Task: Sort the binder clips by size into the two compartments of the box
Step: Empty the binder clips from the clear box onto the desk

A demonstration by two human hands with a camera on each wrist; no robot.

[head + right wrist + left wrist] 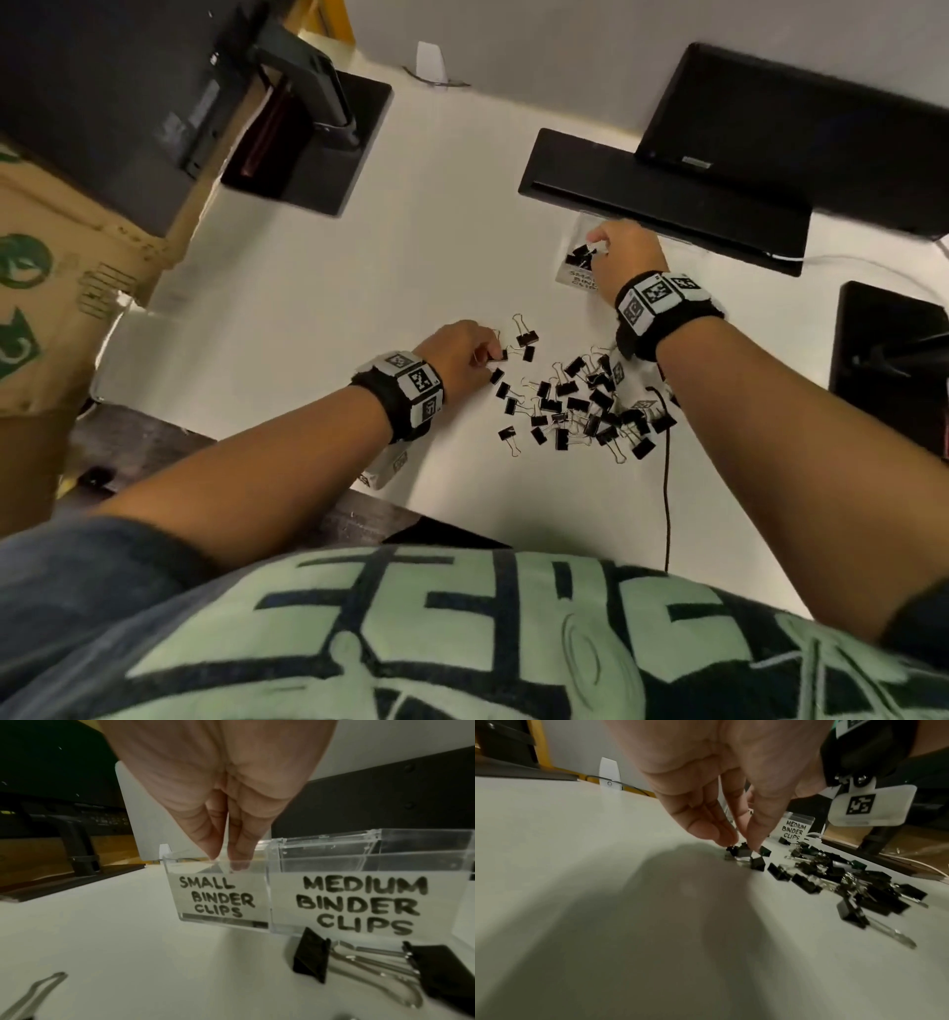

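Note:
Several black binder clips (580,406) lie heaped on the white table (318,288) between my hands. My left hand (462,354) is at the heap's left edge, and its thumb and fingertips (727,838) pinch a small binder clip (740,851) that still touches the table. The clear two-compartment box (577,277) stands further back. My right hand (624,257) hovers over it, its straight fingers (239,860) dipping into the compartment marked SMALL BINDER CLIPS (221,898); no clip shows between them. The MEDIUM compartment (359,898) is beside it on the right. A few clips (580,255) lie inside the box.
Two larger clips (311,955) lie right in front of the medium compartment. A black monitor base (662,200) sits just behind the box, and another stand (308,149) is at the back left. A cardboard box (51,288) is on the left. A black cable (666,488) crosses the table's front edge.

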